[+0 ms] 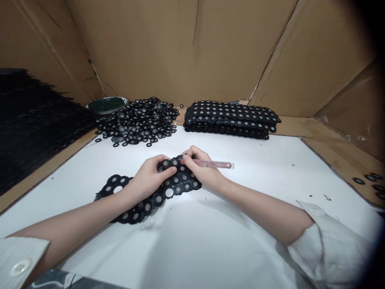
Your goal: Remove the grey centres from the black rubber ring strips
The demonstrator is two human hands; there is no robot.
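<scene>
Pressing down on a black sheet of rings [150, 192], the left hand [149, 178] lay curled over its upper edge, thumb and fingers closed on the rubbery material near the middle of the white table [210, 241]. The sheet stretched from the left forearm across to just under both hands, with several rings already showing empty holes near its left end. Right beside it, the right hand [200, 168] was pinched shut around a clear pinkish stick [215, 164], its near tip meeting the sheet where the two hands almost touched and its far end pointing off to the right. Both forearms came in low over the table, white cuffs at the elbows.

Further back, a loose heap of black rings [138, 120] sprawled on the left, touching a green dish [106, 105] behind it. To the right of that heap sat a neat stack of black sheets [230, 119], well apart from the hands. A few stray rings [371, 182] lay on the brown cardboard [331, 140] at the far right, and cardboard walls [180, 48] closed in the whole spot.
</scene>
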